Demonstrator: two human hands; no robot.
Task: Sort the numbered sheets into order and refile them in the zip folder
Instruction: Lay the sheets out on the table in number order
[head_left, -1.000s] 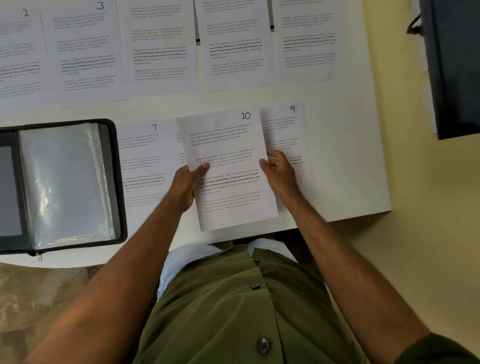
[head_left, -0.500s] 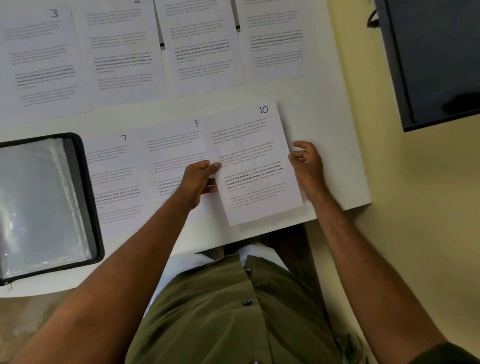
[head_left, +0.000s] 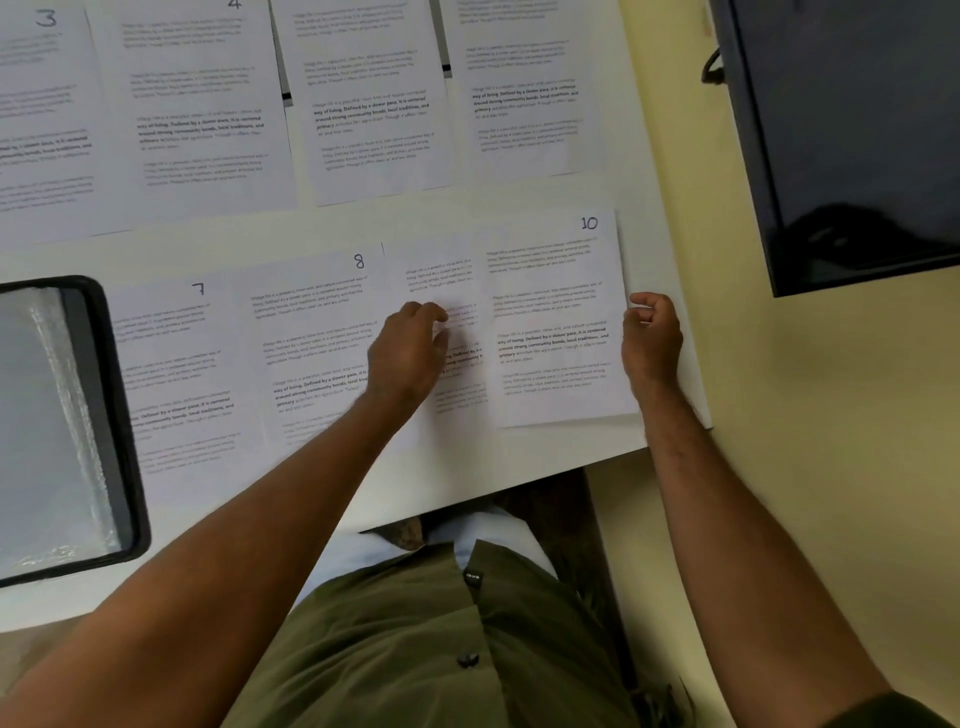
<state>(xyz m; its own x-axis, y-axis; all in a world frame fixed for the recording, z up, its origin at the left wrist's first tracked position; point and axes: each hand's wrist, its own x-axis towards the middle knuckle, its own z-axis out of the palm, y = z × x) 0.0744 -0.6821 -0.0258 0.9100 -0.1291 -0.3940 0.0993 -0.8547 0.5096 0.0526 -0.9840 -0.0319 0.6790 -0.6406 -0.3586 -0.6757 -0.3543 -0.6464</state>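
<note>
**Sheet 10 down at the right end, filing not yet begun**

Sheet 10 (head_left: 558, 322) lying flat in the near row, hard by the desk's right edge, overlapping the right side of a sheet (head_left: 441, 291) whose number is hidden — probably 9. Right hand (head_left: 652, 338) at its right edge, fingers curled in; whether pinching the paper or merely resting beside it, cannot tell. Left hand (head_left: 410, 348) resting on the half-covered sheet, fingers bent down onto the paper, seemingly pressing rather than gripping.

Leftward along the near edge: sheet 8 (head_left: 311, 332), then sheet 7 (head_left: 176, 374), in order, each slightly overlapped. Far row toward the desk's back edge: sheet 3 (head_left: 47, 109), sheet 4 (head_left: 202, 104), then two more sheets with numbers cut off at the top.

Zip folder (head_left: 111, 415) open at the near left corner, clear sleeves showing, apparently unfilled.

Judging from the layout: sorting nearly or fully finished, spread in sequence. Gathering, stacking, refiling and zipping shut all left to do.
</note>
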